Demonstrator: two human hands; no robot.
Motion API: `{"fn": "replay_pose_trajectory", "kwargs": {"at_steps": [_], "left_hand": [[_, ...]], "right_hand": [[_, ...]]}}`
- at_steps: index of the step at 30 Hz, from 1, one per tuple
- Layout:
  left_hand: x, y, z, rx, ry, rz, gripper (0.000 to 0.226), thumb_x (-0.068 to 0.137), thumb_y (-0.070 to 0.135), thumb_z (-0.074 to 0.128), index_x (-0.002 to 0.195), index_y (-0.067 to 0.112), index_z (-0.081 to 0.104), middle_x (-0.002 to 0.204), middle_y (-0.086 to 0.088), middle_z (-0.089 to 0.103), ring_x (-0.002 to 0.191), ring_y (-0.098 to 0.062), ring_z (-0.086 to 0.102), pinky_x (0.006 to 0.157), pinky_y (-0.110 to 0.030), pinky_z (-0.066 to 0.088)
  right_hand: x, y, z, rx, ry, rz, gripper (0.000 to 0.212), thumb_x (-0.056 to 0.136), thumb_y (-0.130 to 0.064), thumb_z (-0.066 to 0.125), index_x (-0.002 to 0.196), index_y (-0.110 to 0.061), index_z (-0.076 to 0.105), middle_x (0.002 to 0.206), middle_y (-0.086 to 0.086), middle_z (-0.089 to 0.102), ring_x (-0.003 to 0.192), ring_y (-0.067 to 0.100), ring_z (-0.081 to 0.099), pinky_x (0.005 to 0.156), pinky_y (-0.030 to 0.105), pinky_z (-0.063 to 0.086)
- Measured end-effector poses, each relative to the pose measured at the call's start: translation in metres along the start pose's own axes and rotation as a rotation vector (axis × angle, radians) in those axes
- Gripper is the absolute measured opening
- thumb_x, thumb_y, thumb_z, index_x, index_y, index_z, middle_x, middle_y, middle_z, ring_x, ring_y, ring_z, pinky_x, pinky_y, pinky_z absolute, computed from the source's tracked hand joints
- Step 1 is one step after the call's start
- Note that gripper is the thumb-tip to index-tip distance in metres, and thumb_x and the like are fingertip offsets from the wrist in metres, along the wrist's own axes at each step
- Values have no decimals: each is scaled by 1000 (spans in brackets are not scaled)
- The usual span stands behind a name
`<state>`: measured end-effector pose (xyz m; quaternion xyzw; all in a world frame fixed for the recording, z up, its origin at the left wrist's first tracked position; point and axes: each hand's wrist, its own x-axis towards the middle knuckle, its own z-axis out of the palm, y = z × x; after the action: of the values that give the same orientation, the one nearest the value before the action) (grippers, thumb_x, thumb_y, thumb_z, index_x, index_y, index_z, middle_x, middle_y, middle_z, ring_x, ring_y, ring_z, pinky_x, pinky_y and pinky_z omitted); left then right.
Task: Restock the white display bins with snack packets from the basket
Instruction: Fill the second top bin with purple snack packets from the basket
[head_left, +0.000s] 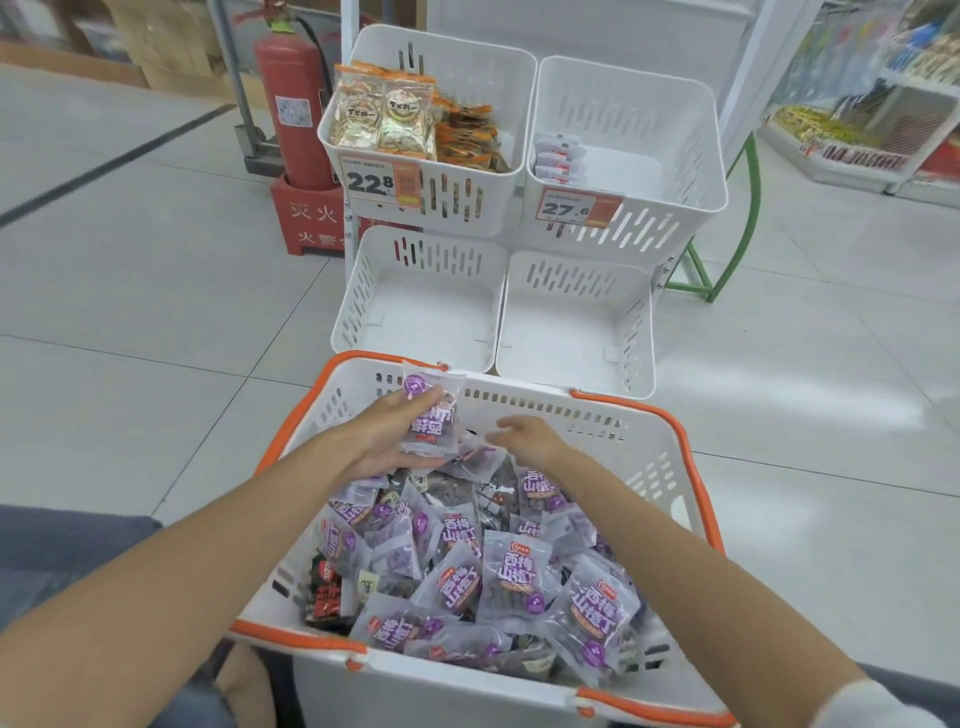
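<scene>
L hand (389, 441) grips a small stack of purple packets (431, 415), fingers curled round it, up by the basket's (545, 408) far wall. R hand (527, 441) sits just beside, at 3 o'clock, half-curled over the pile (514, 566) — can't tell if it pinches anything. The pile still fills most of the basket. Bins at 12 o'clock: lower-left bin (426, 312) and lower-right bin (566, 322) look bare. Upper-right bin (623, 104) at 1 o'clock has only a few pale packs by its left wall. Upper-left bin (467, 67) at 11 looks approx. full w/ tan and orange packs. Early stage, I'd judge — nearly all stock left to move.
</scene>
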<state>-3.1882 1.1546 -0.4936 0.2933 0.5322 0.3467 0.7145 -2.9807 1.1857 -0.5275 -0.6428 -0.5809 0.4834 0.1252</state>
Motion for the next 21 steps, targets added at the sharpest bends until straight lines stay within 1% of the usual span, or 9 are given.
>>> {"fn": "replay_pose_trajectory", "kwargs": {"at_steps": [2, 4, 5, 7, 9, 11, 13, 17, 21], "left_hand": [[-2, -1, -6, -32, 21, -18, 62, 88, 40, 68, 141, 17, 46, 150, -5, 40, 133, -34, 45, 82, -50, 59], [-7, 1, -10, -75, 21, -18, 41, 96, 29, 62, 130, 7, 54, 138, -16, 54, 117, -33, 61, 84, -50, 58], [-6, 1, -14, -74, 43, -12, 38, 96, 19, 61, 129, 4, 51, 134, -19, 55, 110, -32, 65, 83, -48, 59], [-5, 3, -22, 58, 134, 26, 46, 92, 5, 62, 133, 5, 40, 130, -16, 53, 105, -27, 66, 80, -41, 60], [-8, 6, -30, 322, 227, 91, 47, 88, 3, 67, 126, 11, 41, 119, -12, 58, 91, -22, 69, 72, -32, 61], [-6, 10, -39, 547, 342, 219, 41, 84, 5, 74, 118, 12, 53, 108, -11, 64, 77, -17, 65, 63, -24, 56], [-6, 17, -42, 665, 445, 335, 32, 80, 10, 78, 108, 11, 63, 103, -9, 65, 85, -21, 64, 71, -27, 51], [-4, 32, -28, 573, 443, 371, 34, 82, 19, 78, 111, 16, 62, 99, -3, 62, 98, -26, 62, 87, -36, 50], [-3, 40, -15, 299, 297, 322, 13, 88, 18, 68, 101, 16, 69, 96, -9, 74, 105, -27, 68, 93, -46, 55]], "right_hand": [[6, 17, 25, -126, -50, 45, 46, 92, -30, 63, 129, -3, 53, 127, 12, 55, 111, 25, 55, 94, 35, 45], [9, 24, 42, -149, -3, 64, 21, 87, -28, 70, 87, -9, 61, 91, 8, 60, 81, 19, 57, 67, 29, 47], [12, 25, 46, -99, 18, 73, 22, 83, -24, 75, 76, -11, 58, 81, 6, 58, 72, 17, 55, 60, 26, 45], [14, 17, 41, 11, 22, 69, 23, 75, -6, 80, 85, -9, 59, 92, 8, 63, 80, 19, 59, 66, 28, 49], [14, 4, 19, 78, 6, 26, 45, 70, 10, 76, 105, -10, 56, 109, 10, 62, 90, 25, 63, 74, 32, 56], [8, -12, -9, 111, -11, -62, 55, 70, 12, 74, 112, -17, 54, 110, 7, 59, 90, 22, 65, 71, 34, 58], [-2, -26, -35, 190, 5, -160, 54, 68, 7, 78, 107, -23, 55, 112, 14, 62, 90, 25, 65, 75, 34, 55], [-23, -51, -61, 270, -21, -320, 31, 79, 6, 70, 104, -11, 65, 98, 11, 69, 85, 24, 63, 82, 39, 49], [-39, -73, -69, 390, -69, -379, 54, 86, 4, 64, 127, -29, 55, 112, 19, 58, 86, 27, 65, 86, 38, 54]]}}
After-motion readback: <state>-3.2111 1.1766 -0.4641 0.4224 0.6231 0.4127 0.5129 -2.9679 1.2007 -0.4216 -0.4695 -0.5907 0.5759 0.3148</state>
